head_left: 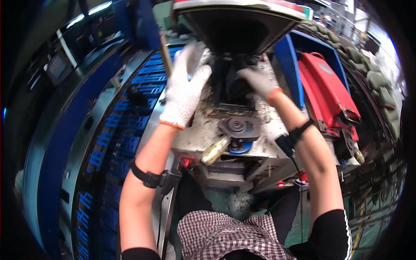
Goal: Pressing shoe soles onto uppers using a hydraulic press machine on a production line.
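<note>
My left hand (184,89), in a white knit glove with an orange cuff, is raised at the left of the machine bed. Its thumb stands apart from the blurred fingers, and no held thing can be made out. My right hand (260,83), gloved the same way, reaches to the black fixture (223,89) under the dark machine head (238,28). Motion and shadow smear its fingers. Nearer to me, a dark metal plate with a round centre (238,125) lies on the worn bed, beside a yellowish, wrapped-looking handle (215,151).
At the right, a blue bin (289,65) holds red metal housings (323,89). Behind it runs a row of greenish rounded parts (377,82). A rack with blue slats (145,76) stands along the left. Small red buttons (187,162) sit at the bed's front edge.
</note>
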Demonstrator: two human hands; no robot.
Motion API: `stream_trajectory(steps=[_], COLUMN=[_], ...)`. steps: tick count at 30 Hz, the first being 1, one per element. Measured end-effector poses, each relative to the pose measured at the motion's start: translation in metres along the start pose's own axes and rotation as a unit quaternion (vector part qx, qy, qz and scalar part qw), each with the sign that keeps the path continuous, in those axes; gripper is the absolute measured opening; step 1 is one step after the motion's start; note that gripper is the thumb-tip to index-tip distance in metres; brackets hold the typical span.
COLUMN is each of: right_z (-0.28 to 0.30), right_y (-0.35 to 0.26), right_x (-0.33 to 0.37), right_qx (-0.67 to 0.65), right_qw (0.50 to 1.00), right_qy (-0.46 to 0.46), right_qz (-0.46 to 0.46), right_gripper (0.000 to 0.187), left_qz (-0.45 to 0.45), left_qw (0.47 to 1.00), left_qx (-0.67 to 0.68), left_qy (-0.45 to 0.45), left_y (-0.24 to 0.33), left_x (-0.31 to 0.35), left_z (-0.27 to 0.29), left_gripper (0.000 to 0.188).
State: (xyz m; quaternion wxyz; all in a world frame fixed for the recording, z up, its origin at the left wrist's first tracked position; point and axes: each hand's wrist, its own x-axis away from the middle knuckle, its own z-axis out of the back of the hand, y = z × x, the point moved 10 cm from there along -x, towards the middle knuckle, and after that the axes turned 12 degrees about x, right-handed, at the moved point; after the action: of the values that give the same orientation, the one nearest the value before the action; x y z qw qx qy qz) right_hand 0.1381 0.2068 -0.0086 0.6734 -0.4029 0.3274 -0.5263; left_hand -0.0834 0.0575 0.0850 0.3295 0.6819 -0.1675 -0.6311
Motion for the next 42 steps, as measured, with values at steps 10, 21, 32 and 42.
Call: stream_trajectory(steps=[10, 21, 32, 42], right_z=[-0.081, 0.009, 0.003, 0.035], right_y=[-0.094, -0.012, 0.024, 0.06], right_x=[0.153, 0.201, 0.219, 0.204], right_qx=[-0.273, 0.276, 0.433, 0.419], right_qw=[0.939, 0.89, 0.796, 0.816], right_qy=[-0.14, 0.18, 0.256, 0.261], right_qz=[0.158, 0.314, 0.337, 0.3], right_gripper=[0.063, 0.045, 0.035, 0.037], left_qz=[0.357, 0.433, 0.31, 0.236], left_qw=[0.601, 0.777, 0.847, 0.68], left_qx=[0.709, 0.312, -0.262, -0.627], left_qy=[0.091, 0.334, 0.344, 0.297], left_y=[-0.015, -0.08, -0.223, -0.067], left_x=[0.108, 0.195, 0.205, 0.214], left_z=[-0.029, 0.224, 0.522, 0.423], left_gripper=[0.05, 0.025, 0.066, 0.098])
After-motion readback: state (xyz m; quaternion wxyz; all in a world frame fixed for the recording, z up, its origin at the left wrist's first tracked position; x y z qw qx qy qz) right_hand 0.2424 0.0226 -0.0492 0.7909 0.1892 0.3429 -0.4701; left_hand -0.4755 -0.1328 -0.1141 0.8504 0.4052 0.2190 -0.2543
